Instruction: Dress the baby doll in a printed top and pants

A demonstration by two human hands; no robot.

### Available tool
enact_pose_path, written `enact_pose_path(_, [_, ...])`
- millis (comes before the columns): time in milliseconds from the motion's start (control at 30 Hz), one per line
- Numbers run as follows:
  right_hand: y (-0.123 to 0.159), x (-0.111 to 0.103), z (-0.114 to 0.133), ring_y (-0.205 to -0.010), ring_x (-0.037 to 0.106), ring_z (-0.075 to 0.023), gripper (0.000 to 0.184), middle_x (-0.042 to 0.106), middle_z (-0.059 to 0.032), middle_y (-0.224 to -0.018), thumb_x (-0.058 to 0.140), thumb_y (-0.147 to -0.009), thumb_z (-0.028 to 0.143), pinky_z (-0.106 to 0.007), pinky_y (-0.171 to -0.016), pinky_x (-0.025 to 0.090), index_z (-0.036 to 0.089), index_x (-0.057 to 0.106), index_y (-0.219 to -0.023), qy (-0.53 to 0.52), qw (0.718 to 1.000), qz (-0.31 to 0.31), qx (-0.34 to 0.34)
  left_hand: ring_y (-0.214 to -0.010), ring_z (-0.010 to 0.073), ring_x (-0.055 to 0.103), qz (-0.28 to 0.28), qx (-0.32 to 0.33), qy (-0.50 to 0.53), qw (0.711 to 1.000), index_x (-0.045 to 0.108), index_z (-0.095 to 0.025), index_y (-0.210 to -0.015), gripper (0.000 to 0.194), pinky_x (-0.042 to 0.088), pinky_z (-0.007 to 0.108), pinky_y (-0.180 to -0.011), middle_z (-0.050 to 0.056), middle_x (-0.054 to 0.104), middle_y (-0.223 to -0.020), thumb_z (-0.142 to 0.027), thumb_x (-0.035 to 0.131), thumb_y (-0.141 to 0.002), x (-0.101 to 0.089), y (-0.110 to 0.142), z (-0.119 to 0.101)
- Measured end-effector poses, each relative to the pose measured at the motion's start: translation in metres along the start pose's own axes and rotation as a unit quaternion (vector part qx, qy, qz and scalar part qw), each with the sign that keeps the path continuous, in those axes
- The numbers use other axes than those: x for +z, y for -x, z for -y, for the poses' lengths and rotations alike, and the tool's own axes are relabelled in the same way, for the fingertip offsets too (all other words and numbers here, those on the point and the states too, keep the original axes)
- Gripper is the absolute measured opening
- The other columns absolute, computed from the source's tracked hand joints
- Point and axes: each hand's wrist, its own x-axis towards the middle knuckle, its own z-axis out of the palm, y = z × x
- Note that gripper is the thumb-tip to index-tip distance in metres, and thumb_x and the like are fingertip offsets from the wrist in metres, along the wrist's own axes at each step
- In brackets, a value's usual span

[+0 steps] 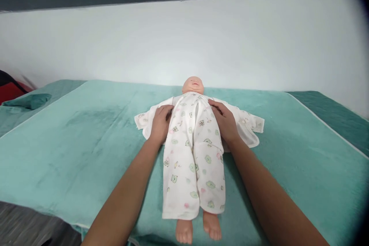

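Observation:
A baby doll (pixel 193 85) lies on its back with its head away from me and its bare feet (pixel 183 231) toward me. White printed baby pants (pixel 180 169) cover its front from the chest down to the ankles. Beneath them a white printed baby shirt (pixel 248 123) lies spread out, sleeves to both sides. My left hand (pixel 161 123) is closed at the left upper edge of the pants, its fingertips partly hidden. On the opposite edge my right hand (pixel 226 121) grips the pants near the waist, fingers curled against the cloth.
A green plush cover (pixel 86 142) spreads under the doll, with light seams near both sides. Behind it rises a white wall (pixel 184 42). A folded green cloth (pixel 27 101) and a red and black item (pixel 10 88) are at the far left. Dark floor (pixel 25 223) shows at the lower left.

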Motion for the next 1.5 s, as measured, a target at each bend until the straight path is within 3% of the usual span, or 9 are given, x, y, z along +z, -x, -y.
enact_pose_path(233, [0.051,-0.009,0.011,-0.113,0.062,-0.0227,0.034,0.069,-0.0058,-0.125,0.057,-0.09,0.041,-0.043,-0.104,0.043,0.025,0.069,-0.118,0.002,0.999,-0.023,0.037,-0.109,0.0238,0.056,0.012,-0.019,-0.024,0.999,0.068,-0.022,-0.107,0.027,0.045,0.038,-0.097,0.009,0.063,-0.115,-0.019,0.05,-0.087,-0.008,0.026,-0.008])
enact_pose_path(433, [0.135,-0.022,0.029,-0.12,0.06,-0.026,0.034,0.065,-0.0065,-0.13,0.054,-0.094,0.037,-0.049,-0.104,0.046,0.03,0.062,-0.126,0.045,0.997,-0.02,0.06,-0.108,0.0275,0.056,0.063,-0.036,-0.051,0.996,0.072,-0.022,-0.098,0.026,0.044,0.042,-0.097,0.009,0.066,-0.115,-0.021,0.05,-0.087,-0.021,0.056,-0.015])
enact_pose_path(567, [0.199,-0.028,0.038,-0.13,0.053,-0.03,0.037,0.057,-0.0082,-0.141,0.056,-0.092,0.027,-0.055,-0.105,0.046,0.033,0.058,-0.128,0.07,0.997,0.008,-0.032,-0.103,0.0235,0.06,0.009,-0.069,-0.008,0.998,0.07,-0.025,-0.101,0.027,0.047,0.038,-0.092,0.006,0.068,-0.107,-0.023,0.045,-0.091,-0.035,0.086,-0.027])
enact_pose_path(700, [0.239,-0.021,0.05,-0.123,0.057,-0.0299,0.042,0.063,-0.0091,-0.128,0.056,-0.086,0.015,-0.054,-0.098,0.05,0.031,0.056,-0.125,0.15,0.973,0.082,-0.156,-0.096,0.0213,0.063,0.01,-0.13,0.032,0.991,0.07,-0.026,-0.104,0.026,0.047,0.034,-0.086,0.004,0.07,-0.103,-0.031,0.046,-0.095,-0.052,0.124,-0.047])
enact_pose_path(900, [0.243,0.003,0.065,-0.107,0.062,-0.0284,0.041,0.07,-0.0042,-0.111,0.053,-0.084,0.009,-0.054,-0.102,0.04,0.029,0.059,-0.12,0.307,0.924,0.108,-0.201,-0.089,0.0201,0.066,0.051,-0.178,0.063,0.981,0.072,-0.029,-0.107,0.025,0.048,0.033,-0.081,0.001,0.074,-0.104,-0.036,0.051,-0.095,-0.062,0.153,-0.056])
enact_pose_path(1033, [0.235,0.01,0.073,-0.097,0.064,-0.0267,0.027,0.071,-0.0016,-0.097,0.052,-0.088,0.01,-0.054,-0.099,0.038,0.03,0.062,-0.104,0.302,0.931,0.076,-0.191,-0.089,0.0202,0.066,0.049,-0.186,0.064,0.979,0.072,-0.029,-0.107,0.025,0.048,0.033,-0.082,0.0,0.074,-0.104,-0.036,0.051,-0.096,-0.061,0.153,-0.053])
enact_pose_path(1167, [0.242,0.01,0.08,-0.086,0.064,-0.0234,0.02,0.067,-0.0008,-0.085,0.052,-0.086,0.01,-0.053,-0.101,0.038,0.028,0.06,-0.091,0.273,0.94,0.088,-0.185,-0.086,0.0206,0.065,0.035,-0.189,0.055,0.98,0.072,-0.027,-0.101,0.024,0.048,0.032,-0.079,0.001,0.074,-0.097,-0.038,0.052,-0.095,-0.06,0.154,-0.051])
enact_pose_path(1333, [0.259,0.008,0.084,-0.079,0.064,-0.0204,0.02,0.065,-0.0005,-0.082,0.052,-0.085,0.008,-0.05,-0.101,0.041,0.027,0.059,-0.09,0.237,0.953,0.081,-0.17,-0.084,0.0199,0.063,0.03,-0.205,0.055,0.977,0.071,-0.025,-0.1,0.026,0.047,0.031,-0.078,0.001,0.072,-0.093,-0.041,0.052,-0.094,-0.061,0.155,-0.049])
enact_pose_path(1500, [0.262,0.006,0.084,-0.088,0.064,-0.0191,0.023,0.068,-0.0008,-0.086,0.058,-0.087,0.003,-0.048,-0.105,0.039,0.024,0.061,-0.094,0.225,0.95,0.078,-0.2,-0.084,0.0178,0.063,0.025,-0.221,0.06,0.973,0.072,-0.022,-0.1,0.027,0.046,0.029,-0.079,0.001,0.071,-0.09,-0.042,0.054,-0.094,-0.062,0.154,-0.049])
